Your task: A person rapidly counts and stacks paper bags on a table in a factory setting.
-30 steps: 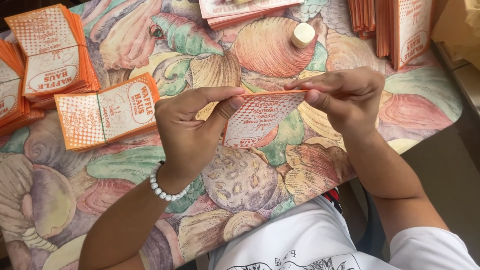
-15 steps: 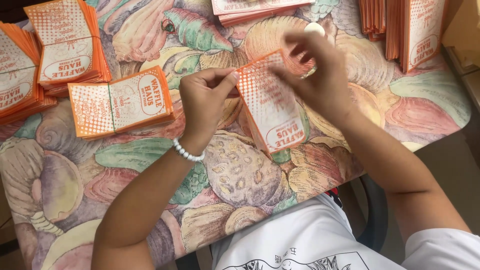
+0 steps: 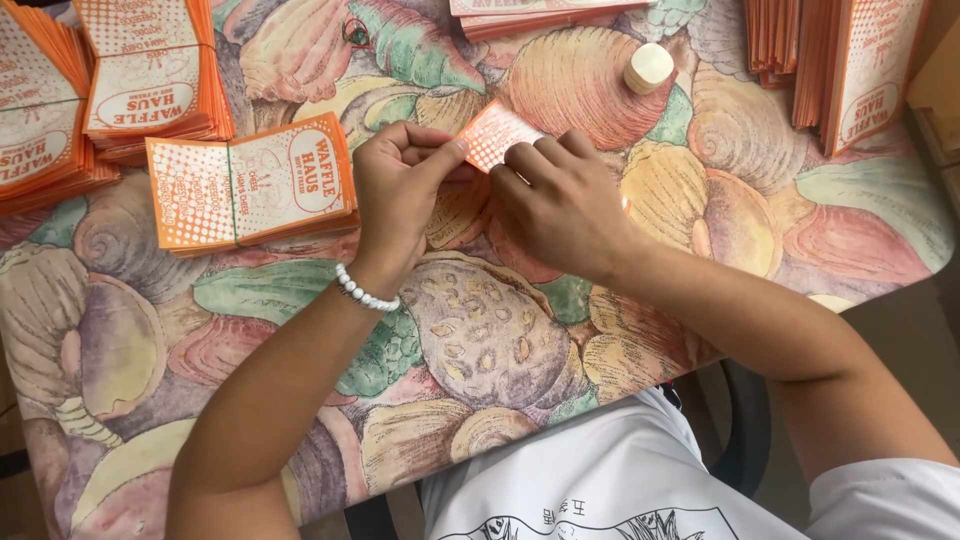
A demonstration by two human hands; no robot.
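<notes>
My left hand (image 3: 400, 185) and my right hand (image 3: 560, 200) press together on one orange-and-white printed paper sleeve (image 3: 492, 132) lying on the shell-patterned tablecloth (image 3: 470, 330). Only its dotted upper corner shows; the rest is hidden under my fingers and palms. My left thumb and fingers pinch its left edge, my right hand lies flat over it. A white bead bracelet (image 3: 365, 290) circles my left wrist.
A small pile of flat orange sleeves (image 3: 250, 180) lies left of my hands, with taller stacks (image 3: 140, 70) at the far left. More stacks stand at the top (image 3: 530, 12) and the top right (image 3: 850, 60). A small round pale block (image 3: 648, 68) rests near the top.
The sleeve was held up between both hands, then turned and lowered; now it lies pressed on the table under both hands, mostly covered.
</notes>
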